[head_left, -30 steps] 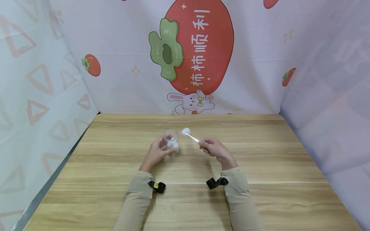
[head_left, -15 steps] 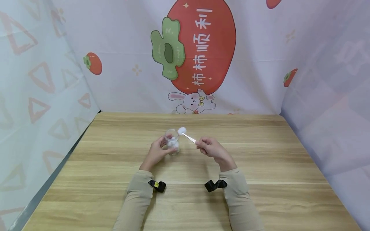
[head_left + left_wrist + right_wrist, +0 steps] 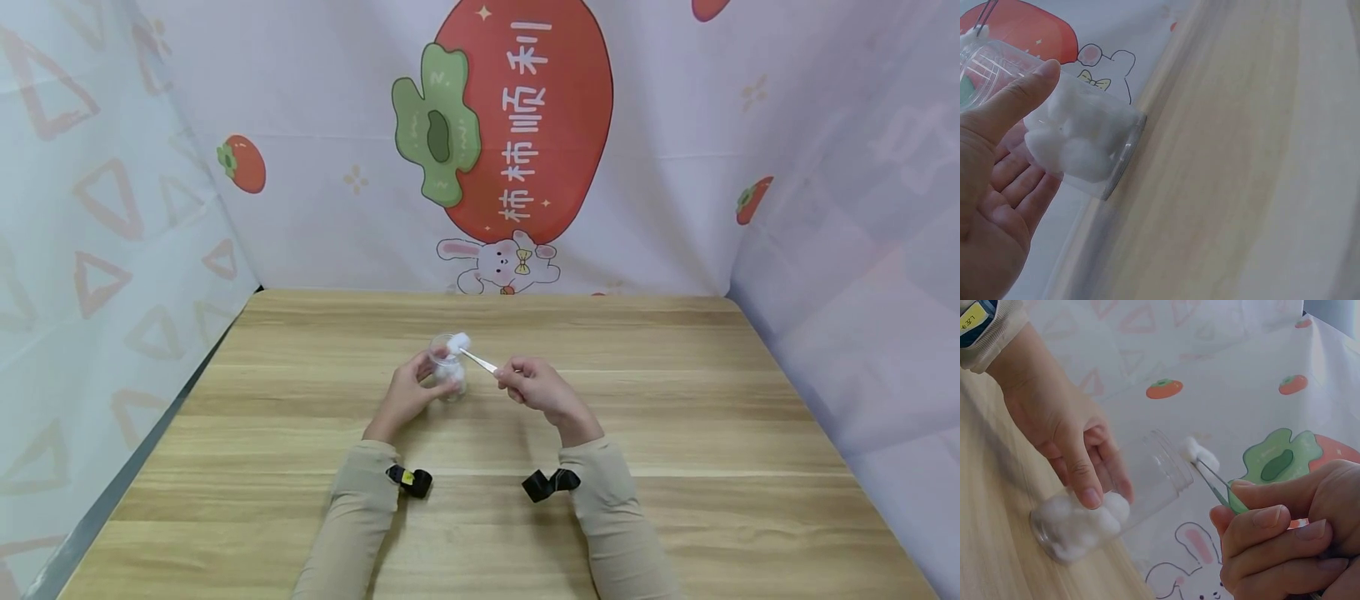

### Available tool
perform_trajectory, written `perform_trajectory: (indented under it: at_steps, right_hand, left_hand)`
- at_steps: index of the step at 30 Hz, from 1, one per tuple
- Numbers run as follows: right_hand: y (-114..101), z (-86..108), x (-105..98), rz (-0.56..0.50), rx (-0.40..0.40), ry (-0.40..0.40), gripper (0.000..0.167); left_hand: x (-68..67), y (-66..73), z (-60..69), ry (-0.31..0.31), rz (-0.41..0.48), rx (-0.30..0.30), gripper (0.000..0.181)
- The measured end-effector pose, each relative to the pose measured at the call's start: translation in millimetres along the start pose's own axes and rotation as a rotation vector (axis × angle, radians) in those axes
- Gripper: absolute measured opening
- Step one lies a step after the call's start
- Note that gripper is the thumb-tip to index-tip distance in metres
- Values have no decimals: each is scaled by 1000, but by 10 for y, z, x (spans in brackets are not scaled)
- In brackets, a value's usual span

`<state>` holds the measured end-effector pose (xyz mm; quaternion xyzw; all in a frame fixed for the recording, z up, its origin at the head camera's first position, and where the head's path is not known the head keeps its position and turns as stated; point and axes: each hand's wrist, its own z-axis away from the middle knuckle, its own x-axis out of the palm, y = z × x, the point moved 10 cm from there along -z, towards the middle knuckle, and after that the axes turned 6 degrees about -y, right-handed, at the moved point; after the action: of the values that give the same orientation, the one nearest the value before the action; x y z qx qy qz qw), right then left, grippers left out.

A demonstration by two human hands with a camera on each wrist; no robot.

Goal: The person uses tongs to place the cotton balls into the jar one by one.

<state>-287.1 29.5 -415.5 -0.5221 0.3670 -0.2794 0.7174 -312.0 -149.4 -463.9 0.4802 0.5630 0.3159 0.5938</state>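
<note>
My left hand (image 3: 408, 394) grips a clear, lidless jar (image 3: 1154, 469) with fingers and thumb on opposite sides. White cotton balls (image 3: 1079, 134) fill its lower part. Over on the right, my right hand (image 3: 543, 389) pinches tweezers (image 3: 1213, 478) that show bare metal tips and green near the fingers. Between those tips is one cotton ball (image 3: 1199, 454), just at the jar's mouth in the right wrist view. From the head view it overlaps the right side of the jar's rim. Whether the jar's base touches the table cannot be made out.
A wood-grain table (image 3: 712, 375) lies under both arms. Behind it hangs a white printed cloth (image 3: 315, 225) with persimmons and a rabbit, and more cloth closes off both sides. Black camera straps (image 3: 551, 485) sit on the wrists.
My right hand has moved left, carrying the tweezers and cotton ball from beside the jar to over its rim. My left hand and the jar have stayed nearly still.
</note>
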Motion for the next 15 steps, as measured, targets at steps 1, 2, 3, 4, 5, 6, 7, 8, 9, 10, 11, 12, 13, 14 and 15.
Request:
perform_trajectory:
  at_steps: [1,2,3,4,5,6,7,8,9,10,11,12,13,14,15]
  right_hand:
    - [-5,-2,2,2,5,2,28]
    - [-7,-6,5,7,6,3,28]
    - [-7,-12,8,13,12,5,28]
    - [-11,-15,10,17,19,8,29]
    - [-14,-20,12,22,26,11,29]
    - [-18,-23,12,28,31,14,28]
    - [-19,-29,10,34,38,18,28]
    - [-17,-34,9,38,46,22,28]
    - [-15,-38,7,39,55,25,27]
    - [-15,-40,4,40,61,29,26]
    - [-19,-43,3,49,62,30,26]
    - [-25,-46,3,53,63,30,26]
    - [-25,-48,2,51,69,33,26]
    - [-26,-49,2,49,73,35,26]
    - [-25,-52,4,47,76,34,26]
  left_hand:
    - [5,-20,-8,-5,1,-15,69]
    - [8,-36,-13,-9,2,-28,69]
    - [13,-50,-20,-13,5,-39,68]
    - [13,-56,-21,-13,9,-45,67]
    - [13,-60,-20,-13,8,-50,67]
    - [15,-66,-20,-14,8,-53,66]
    - [16,-67,-19,-14,7,-55,66]
    - [18,-67,-18,-16,8,-55,65]
    - [21,-65,-16,-19,7,-54,66]
    - [21,-65,-13,-19,7,-57,66]
    - [22,-66,-12,-20,8,-58,66]
    - [21,-65,-10,-18,9,-60,66]
    - [20,-62,-8,-17,9,-62,66]
    - [19,-60,-7,-16,9,-64,67]
    - [18,-54,-5,-16,7,-64,67]
